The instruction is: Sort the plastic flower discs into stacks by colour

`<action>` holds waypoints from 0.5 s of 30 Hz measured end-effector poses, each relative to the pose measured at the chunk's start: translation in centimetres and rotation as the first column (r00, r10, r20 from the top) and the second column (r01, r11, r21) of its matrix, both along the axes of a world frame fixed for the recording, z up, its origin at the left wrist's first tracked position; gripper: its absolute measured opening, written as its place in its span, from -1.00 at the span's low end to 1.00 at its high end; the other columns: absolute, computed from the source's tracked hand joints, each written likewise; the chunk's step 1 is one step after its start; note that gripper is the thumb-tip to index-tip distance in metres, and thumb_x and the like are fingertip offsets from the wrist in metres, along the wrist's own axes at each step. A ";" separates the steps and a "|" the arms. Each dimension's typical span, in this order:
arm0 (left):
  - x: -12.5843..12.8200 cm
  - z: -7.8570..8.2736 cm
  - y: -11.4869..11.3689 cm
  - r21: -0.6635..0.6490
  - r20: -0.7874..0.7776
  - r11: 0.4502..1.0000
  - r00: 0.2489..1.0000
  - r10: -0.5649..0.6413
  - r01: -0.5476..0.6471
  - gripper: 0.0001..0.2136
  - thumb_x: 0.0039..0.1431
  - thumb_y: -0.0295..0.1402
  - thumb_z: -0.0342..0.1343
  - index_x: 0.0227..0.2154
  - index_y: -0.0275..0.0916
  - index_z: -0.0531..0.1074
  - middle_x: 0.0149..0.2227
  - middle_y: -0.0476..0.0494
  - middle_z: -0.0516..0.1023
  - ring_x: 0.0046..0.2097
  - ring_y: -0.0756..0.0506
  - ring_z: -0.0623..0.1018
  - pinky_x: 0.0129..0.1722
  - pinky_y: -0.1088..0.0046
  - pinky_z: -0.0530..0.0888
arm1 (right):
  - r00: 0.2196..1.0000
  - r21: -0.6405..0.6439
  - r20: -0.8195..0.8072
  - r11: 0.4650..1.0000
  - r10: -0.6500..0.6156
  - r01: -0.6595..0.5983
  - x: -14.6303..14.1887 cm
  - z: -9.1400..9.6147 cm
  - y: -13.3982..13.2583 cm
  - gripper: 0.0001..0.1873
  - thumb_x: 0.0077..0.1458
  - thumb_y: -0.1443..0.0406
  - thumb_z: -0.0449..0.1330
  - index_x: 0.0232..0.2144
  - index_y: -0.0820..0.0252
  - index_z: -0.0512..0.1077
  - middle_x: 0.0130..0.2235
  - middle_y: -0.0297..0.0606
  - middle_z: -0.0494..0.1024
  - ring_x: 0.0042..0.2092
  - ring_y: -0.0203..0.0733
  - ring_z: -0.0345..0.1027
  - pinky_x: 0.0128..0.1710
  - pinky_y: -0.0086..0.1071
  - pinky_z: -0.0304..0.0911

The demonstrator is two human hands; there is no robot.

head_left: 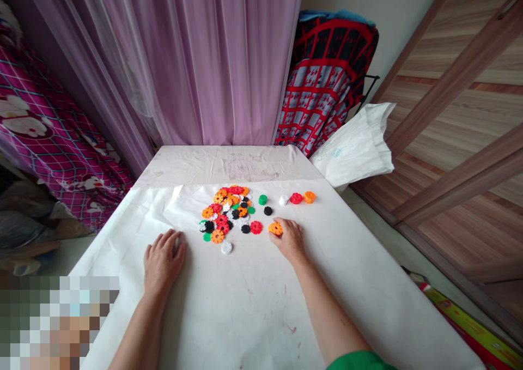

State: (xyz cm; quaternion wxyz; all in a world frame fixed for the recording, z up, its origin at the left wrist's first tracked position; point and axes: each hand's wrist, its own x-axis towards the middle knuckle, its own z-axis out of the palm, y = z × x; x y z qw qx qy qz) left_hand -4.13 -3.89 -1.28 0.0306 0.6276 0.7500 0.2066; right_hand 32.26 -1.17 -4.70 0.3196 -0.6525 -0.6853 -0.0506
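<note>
My right hand (291,241) has its fingers closed around an orange notched plastic disc (275,228), low over the table. Palm down, my left hand (164,254) lies on the white table to the left of a loose pile of discs, fingers stretched out and holding nothing. The pile mixes orange, red, black, white and green pieces; an orange disc (217,236) and a white disc (226,247) lie at its near edge. A red disc (256,227) is just left of my right hand. Beyond that hand sit a black disc (268,211) and a green stack (262,199).
At the back right of the table (253,304) stand a white stack (283,199), a red stack (296,198) and an orange stack (309,197). A white bag (355,146) leans by the right edge. Purple curtains (229,59) hang behind, and a wooden wardrobe (461,141) is at right.
</note>
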 end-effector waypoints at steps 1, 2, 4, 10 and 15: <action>0.0 0.0 0.0 0.004 0.004 1.000 1.000 0.001 -0.001 -0.61 0.30 -0.18 -0.11 0.05 -0.14 0.48 0.22 -0.21 0.44 0.29 -0.28 0.31 0.28 -0.05 0.18 | 1.000 0.006 0.003 1.000 -0.009 0.009 0.2 -0.1 0.2 -0.67 0.01 0.28 0.25 -0.11 0.08 0.47 -0.17 -0.21 0.60 -0.12 -0.02 0.35 -0.10 -0.21 0.11; 0.0 0.0 0.0 0.007 0.008 1.000 1.000 0.002 -0.002 -0.61 0.29 -0.19 -0.10 0.05 -0.13 0.48 0.22 -0.20 0.44 0.29 -0.28 0.31 0.28 -0.04 0.18 | 1.000 0.010 0.006 1.000 -0.020 0.020 0.4 -0.1 0.4 -0.68 0.00 0.28 0.25 -0.12 0.08 0.48 -0.18 -0.21 0.60 -0.13 -0.02 0.34 -0.11 -0.21 0.11; 0.0 0.0 0.0 0.007 0.012 1.000 1.000 0.000 0.000 -0.62 0.29 -0.19 -0.10 0.06 -0.12 0.48 0.22 -0.19 0.44 0.29 -0.27 0.31 0.28 -0.03 0.18 | 0.999 0.020 0.011 0.999 -0.046 0.046 1.0 -0.2 0.9 -0.68 -0.01 0.27 0.26 -0.13 0.08 0.48 -0.21 -0.20 0.60 -0.14 -0.02 0.34 -0.13 -0.21 0.10; 0.0 0.0 0.0 -0.007 -0.008 1.000 1.000 0.000 0.000 -0.59 0.32 -0.17 -0.15 0.05 -0.14 0.48 0.23 -0.20 0.43 0.29 -0.27 0.31 0.28 -0.01 0.18 | 0.992 0.029 0.012 0.992 -0.125 0.125 2.8 -0.2 3.1 -0.70 0.01 0.24 0.23 -0.15 0.10 0.48 -0.24 -0.19 0.59 -0.15 0.00 0.32 -0.17 -0.23 0.09; 0.0 0.0 0.0 -0.003 -0.020 1.000 1.000 -0.004 0.003 -0.58 0.32 -0.16 -0.16 0.05 -0.16 0.48 0.23 -0.21 0.43 0.29 -0.28 0.32 0.27 -0.03 0.19 | 0.991 0.007 -0.002 0.991 -0.132 0.132 3.2 0.2 3.3 -0.65 0.01 0.22 0.24 -0.10 0.14 0.47 -0.17 -0.16 0.58 -0.10 0.02 0.34 -0.12 -0.20 0.13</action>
